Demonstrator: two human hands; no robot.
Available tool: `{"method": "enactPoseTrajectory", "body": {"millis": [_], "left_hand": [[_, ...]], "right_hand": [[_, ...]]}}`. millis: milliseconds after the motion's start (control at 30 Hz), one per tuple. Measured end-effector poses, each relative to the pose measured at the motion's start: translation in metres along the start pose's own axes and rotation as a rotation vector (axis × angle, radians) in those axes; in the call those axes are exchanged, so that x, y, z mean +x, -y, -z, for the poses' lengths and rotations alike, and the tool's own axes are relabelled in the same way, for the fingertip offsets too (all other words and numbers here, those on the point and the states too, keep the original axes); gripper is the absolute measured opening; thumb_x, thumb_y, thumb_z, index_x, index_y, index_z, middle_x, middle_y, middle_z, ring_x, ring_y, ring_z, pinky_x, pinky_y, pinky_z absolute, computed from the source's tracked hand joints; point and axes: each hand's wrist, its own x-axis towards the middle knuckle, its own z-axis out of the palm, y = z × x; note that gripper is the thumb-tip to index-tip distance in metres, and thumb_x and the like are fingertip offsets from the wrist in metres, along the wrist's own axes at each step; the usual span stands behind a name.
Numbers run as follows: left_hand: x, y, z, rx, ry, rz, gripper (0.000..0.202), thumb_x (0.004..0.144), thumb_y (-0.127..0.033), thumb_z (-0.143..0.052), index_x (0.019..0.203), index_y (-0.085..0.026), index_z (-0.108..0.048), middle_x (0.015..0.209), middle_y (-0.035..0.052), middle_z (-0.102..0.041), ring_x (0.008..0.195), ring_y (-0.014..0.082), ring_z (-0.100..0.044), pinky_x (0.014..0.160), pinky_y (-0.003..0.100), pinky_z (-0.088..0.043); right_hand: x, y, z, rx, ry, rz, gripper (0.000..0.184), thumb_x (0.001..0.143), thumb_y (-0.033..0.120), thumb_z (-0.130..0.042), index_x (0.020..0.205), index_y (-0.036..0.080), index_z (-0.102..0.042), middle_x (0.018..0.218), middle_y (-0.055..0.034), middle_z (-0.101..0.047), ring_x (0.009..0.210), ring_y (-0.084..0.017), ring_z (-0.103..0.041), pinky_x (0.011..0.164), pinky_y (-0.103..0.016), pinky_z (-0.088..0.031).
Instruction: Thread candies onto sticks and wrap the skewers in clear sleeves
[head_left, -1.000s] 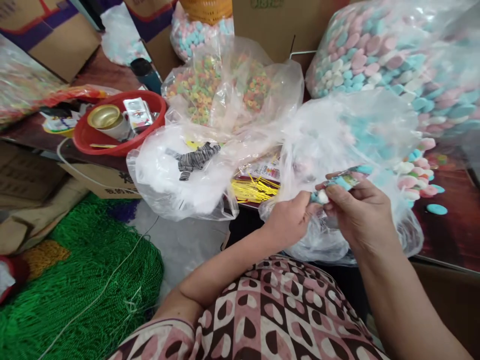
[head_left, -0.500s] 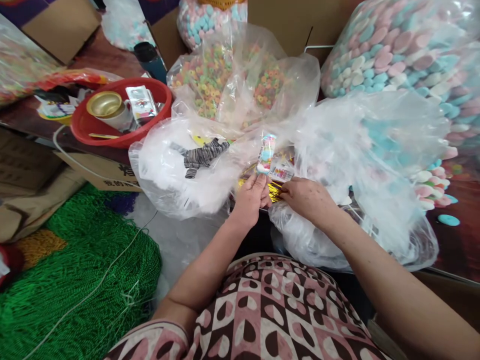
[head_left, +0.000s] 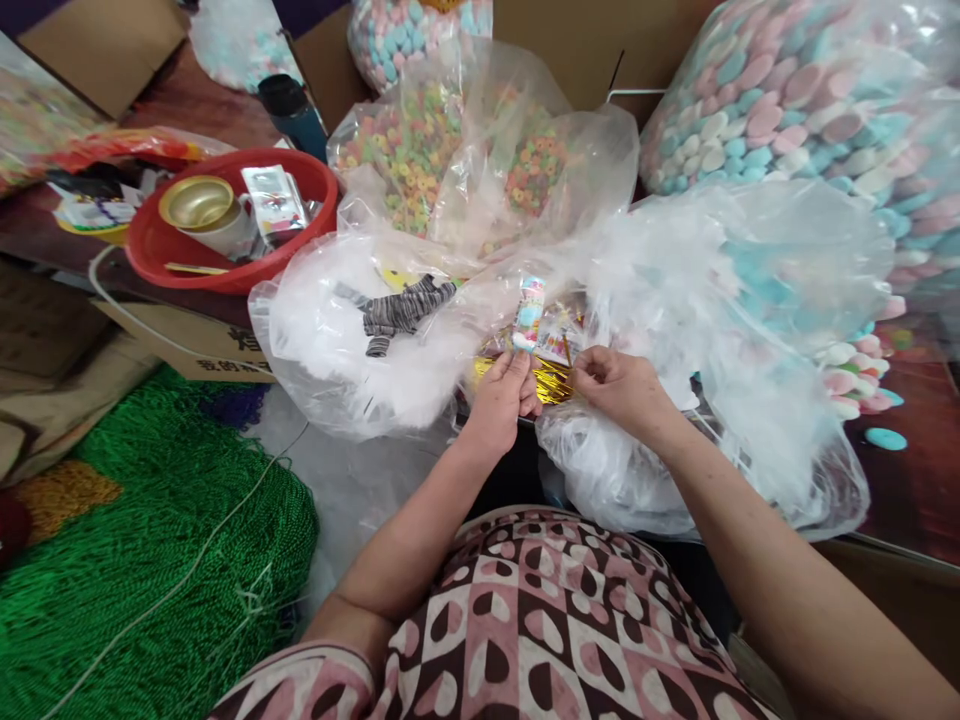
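My left hand [head_left: 504, 398] is closed around the lower end of a small clear packet of pastel sweets [head_left: 529, 312], holding it upright. Close beside it, my right hand [head_left: 616, 383] pinches a thin gold twist tie [head_left: 566, 352] just above a pile of gold twist ties [head_left: 544, 378] lying between the bags. Both hands hover over the gap between two large clear plastic bags. The right-hand bag [head_left: 757, 330] holds blue, pink and white sweets.
A clear bag [head_left: 352, 340] with a grey striped bundle [head_left: 401, 312] lies left. Behind it are a bag of coloured rings [head_left: 442, 160] and a red basin [head_left: 225, 230] with a gold lid. Green cord [head_left: 142, 560] fills the lower left. More sweets bags [head_left: 802, 100] stand at the back.
Both hands moved left, from the blue sweets bag to the gold tie pile. The left hand now holds the packet upright, and the right hand has lifted a tie from the pile.
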Motion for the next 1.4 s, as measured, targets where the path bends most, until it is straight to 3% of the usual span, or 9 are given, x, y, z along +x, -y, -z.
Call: {"method": "enactPoseTrajectory", "body": {"millis": [133, 233, 400, 600, 767, 933, 1067, 1200, 1400], "left_hand": [[-0.001, 0.002, -0.001, 0.009, 0.042, 0.008, 0.034, 0.085, -0.048, -0.069, 0.077, -0.018, -0.055, 0.046, -0.0118, -0.035, 0.034, 0.0027, -0.030, 0.042, 0.019, -0.038], [-0.002, 0.003, -0.002, 0.021, 0.063, 0.013, 0.035, 0.085, -0.049, -0.069, 0.078, -0.018, -0.055, 0.047, -0.0118, -0.035, 0.034, 0.0026, -0.030, 0.042, 0.019, -0.037], [-0.004, 0.004, -0.003, 0.043, 0.080, 0.021, 0.032, 0.087, -0.047, -0.067, 0.081, -0.018, -0.056, 0.049, -0.0116, -0.036, 0.034, 0.0027, -0.029, 0.040, 0.018, -0.036], [-0.004, 0.004, -0.006, 0.075, 0.079, 0.034, 0.027, 0.089, -0.043, -0.063, 0.081, -0.018, -0.057, 0.050, -0.0109, -0.036, 0.035, 0.0028, -0.029, 0.039, 0.017, -0.032], [-0.006, 0.008, -0.012, 0.105, 0.120, 0.052, 0.026, 0.086, -0.039, -0.067, 0.078, -0.019, -0.054, 0.053, -0.0096, -0.036, 0.039, 0.0021, -0.026, 0.039, 0.017, -0.019], [-0.007, 0.007, -0.018, 0.108, 0.106, 0.061, 0.019, 0.087, -0.034, -0.063, 0.080, -0.018, -0.055, 0.054, -0.0094, -0.034, 0.040, 0.0026, -0.025, 0.039, 0.017, -0.017], [-0.002, 0.008, -0.017, 0.130, 0.073, 0.038, 0.016, 0.089, -0.031, -0.060, 0.084, -0.017, -0.058, 0.052, -0.0095, -0.034, 0.039, 0.0027, -0.026, 0.039, 0.017, -0.019], [0.001, 0.010, -0.017, 0.078, 0.113, 0.097, 0.017, 0.087, -0.033, -0.062, 0.082, -0.019, -0.053, 0.051, -0.0101, -0.037, 0.036, 0.0028, -0.027, 0.038, 0.016, -0.020], [0.003, 0.006, -0.019, -0.024, 0.184, 0.218, 0.017, 0.087, -0.031, -0.064, 0.084, -0.019, -0.053, 0.050, -0.0111, -0.035, 0.033, 0.0022, -0.026, 0.037, 0.015, -0.020]], "right_hand": [[-0.002, -0.003, -0.002, 0.364, -0.007, -0.047, 0.006, 0.073, 0.026, -0.057, 0.074, 0.021, -0.058, 0.061, 0.0008, -0.064, 0.052, -0.013, -0.054, 0.053, -0.025, -0.040], [-0.005, -0.001, -0.001, 0.605, 0.006, -0.084, 0.013, 0.072, 0.031, -0.062, 0.076, 0.021, -0.055, 0.072, -0.0010, -0.071, 0.045, -0.009, -0.049, 0.048, -0.025, -0.039], [-0.009, 0.000, -0.001, 0.754, 0.042, -0.160, 0.020, 0.072, 0.036, -0.067, 0.079, 0.021, -0.054, 0.065, 0.0010, -0.069, 0.037, -0.008, -0.046, 0.037, -0.022, -0.030], [-0.016, 0.004, 0.002, 0.731, -0.092, -0.077, 0.015, 0.073, 0.031, -0.065, 0.075, 0.021, -0.053, 0.056, 0.0053, -0.059, 0.042, -0.009, -0.050, 0.043, -0.023, -0.039], [-0.034, 0.023, 0.015, 0.511, -0.101, 0.017, 0.006, 0.075, 0.024, -0.061, 0.076, 0.022, -0.056, 0.054, 0.0057, -0.054, 0.045, -0.010, -0.050, 0.045, -0.022, -0.038], [-0.039, 0.021, 0.020, 0.492, -0.131, 0.024, 0.006, 0.079, 0.026, -0.059, 0.079, 0.021, -0.057, 0.061, 0.0032, -0.060, 0.049, -0.011, -0.055, 0.049, -0.023, -0.042], [-0.032, 0.007, 0.015, 0.612, -0.098, 0.020, 0.012, 0.081, 0.031, -0.062, 0.083, 0.020, -0.058, 0.064, 0.0025, -0.065, 0.050, -0.010, -0.058, 0.052, -0.024, -0.045], [-0.028, -0.003, 0.003, 0.691, -0.064, 0.018, 0.018, 0.080, 0.036, -0.064, 0.087, 0.020, -0.060, 0.064, 0.0027, -0.064, 0.053, -0.012, -0.058, 0.055, -0.026, -0.048], [-0.031, -0.004, -0.007, 0.430, -0.078, 0.065, 0.013, 0.083, 0.029, -0.057, 0.088, 0.020, -0.064, 0.065, 0.0019, -0.064, 0.058, -0.013, -0.060, 0.060, -0.027, -0.048]]}}
